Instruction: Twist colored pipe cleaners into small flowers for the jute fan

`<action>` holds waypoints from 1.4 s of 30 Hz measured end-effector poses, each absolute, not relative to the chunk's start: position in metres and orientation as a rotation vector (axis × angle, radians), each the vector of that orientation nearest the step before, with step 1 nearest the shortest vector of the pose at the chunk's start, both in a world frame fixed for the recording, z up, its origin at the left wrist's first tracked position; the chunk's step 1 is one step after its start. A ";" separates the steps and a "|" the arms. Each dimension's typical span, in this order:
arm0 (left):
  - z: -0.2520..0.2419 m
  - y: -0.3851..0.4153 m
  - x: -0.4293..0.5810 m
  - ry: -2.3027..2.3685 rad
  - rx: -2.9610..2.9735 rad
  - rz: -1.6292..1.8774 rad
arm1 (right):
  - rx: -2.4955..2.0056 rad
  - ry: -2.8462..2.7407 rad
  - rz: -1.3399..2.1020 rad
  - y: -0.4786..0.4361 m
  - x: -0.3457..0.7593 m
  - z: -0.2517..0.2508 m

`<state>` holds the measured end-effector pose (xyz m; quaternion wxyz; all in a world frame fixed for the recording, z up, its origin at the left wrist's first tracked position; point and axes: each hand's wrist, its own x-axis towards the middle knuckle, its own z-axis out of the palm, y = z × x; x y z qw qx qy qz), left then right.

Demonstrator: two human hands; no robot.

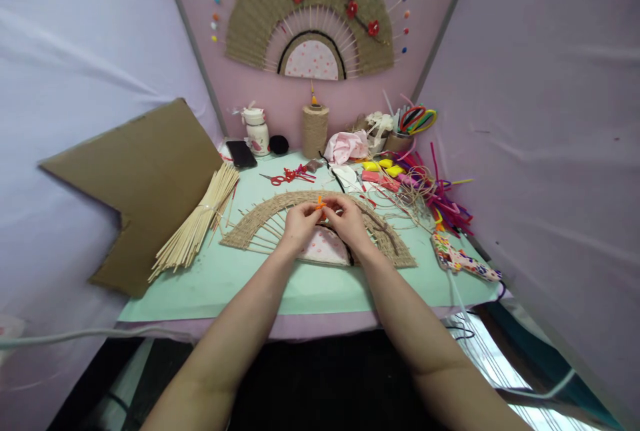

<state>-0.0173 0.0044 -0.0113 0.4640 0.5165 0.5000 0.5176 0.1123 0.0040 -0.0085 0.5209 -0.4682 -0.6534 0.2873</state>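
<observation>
Hands meet low over the worktop (225, 284). The left hand (299, 221) and the right hand (349, 217) are each pinched shut on one orange piece (320, 203), a short fuzzy bit that looks like pipe cleaner. It sits right between the two thumbs, lifted slightly off the surface. Directly under both hands lies a half-round woven fan (250, 231) of twine and thin sticks, with a pale spotted centre near the wrists.

The work in hand appears to be shaping that small piece. It would likely go best with a grip close to the bend, small turns rather than big ones, and the wrists resting near the fan for steadiness. Whether the piece is already folded I cannot tell, as the fingers hide most of it.

Beyond the left hand lie red scissors (274, 179). Further out on that side are a bundle of bamboo sticks (197, 224) and a cardboard sheet (145, 171). Out past the right hand sprawls a heap of coloured pipe cleaners (445, 201), and nearer the body on that side lies a patterned glue gun (463, 261).
</observation>
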 end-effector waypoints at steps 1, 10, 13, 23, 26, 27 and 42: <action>-0.012 0.004 -0.018 1.248 1.320 1.266 | -1.120 -1.589 0.661 0.004 0.113 -0.009; -0.005 0.001 -0.019 1.261 1.263 1.225 | -1.052 -1.807 0.471 -0.001 0.114 -0.005; -0.005 0.002 -0.017 1.176 1.150 1.249 | -1.090 -1.741 0.458 -0.002 0.112 -0.004; -0.006 0.002 -0.015 1.123 1.156 1.334 | -1.082 -1.456 0.757 0.003 0.109 -0.009; -0.007 0.002 -0.017 1.191 1.265 1.341 | -1.114 -1.553 0.628 0.001 0.109 -0.006; -0.007 0.002 -0.018 1.225 1.306 1.335 | -1.112 -1.580 0.603 0.000 0.110 -0.006; -0.004 0.003 -0.015 1.121 1.084 1.300 | -1.046 -1.457 0.774 0.001 0.111 -0.004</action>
